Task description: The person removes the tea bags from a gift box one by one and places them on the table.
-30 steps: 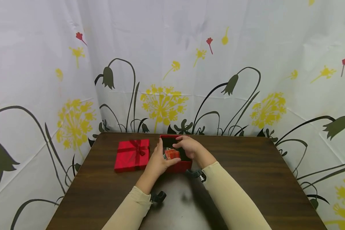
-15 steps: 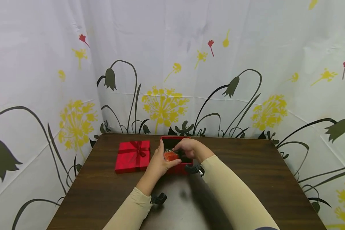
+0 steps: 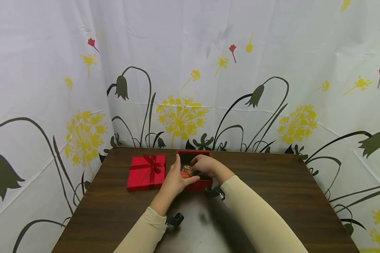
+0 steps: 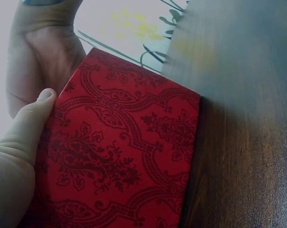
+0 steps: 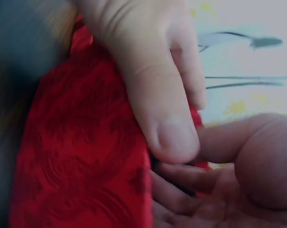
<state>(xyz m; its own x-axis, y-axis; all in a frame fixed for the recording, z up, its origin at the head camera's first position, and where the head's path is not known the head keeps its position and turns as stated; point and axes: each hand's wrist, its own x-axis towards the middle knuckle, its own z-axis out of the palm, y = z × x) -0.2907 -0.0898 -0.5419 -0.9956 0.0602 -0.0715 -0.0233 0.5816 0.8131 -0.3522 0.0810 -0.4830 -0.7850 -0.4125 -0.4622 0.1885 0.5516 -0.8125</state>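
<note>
A red patterned gift box (image 3: 197, 185) stands without its lid near the table's back edge, its inside dark. In the head view my left hand (image 3: 174, 179) spreads over its near left corner, fingers straight along the left side. The left thumb (image 4: 44, 97) lies at the near wall's rim. My right hand (image 3: 206, 165) reaches in from the right, fingers (image 5: 174, 192) bent down inside the box. Close by those fingers, an orange packet (image 3: 185, 174) with a shiny, clear-looking wrapping shows between the hands. Whether the right fingers pinch it, I cannot tell.
The red lid (image 3: 142, 175) with a dark red ribbon bow lies left of the box. Both rest on a dark wooden table (image 3: 272, 196). A white curtain (image 3: 190, 52) printed with flowers hangs right behind the table. Each wrist wears a black strap with a small camera.
The right hand has dipped slightly into the box. Less of the orange packet shows, and it sits lower and a little to the left. The left hand has hardly moved.
</note>
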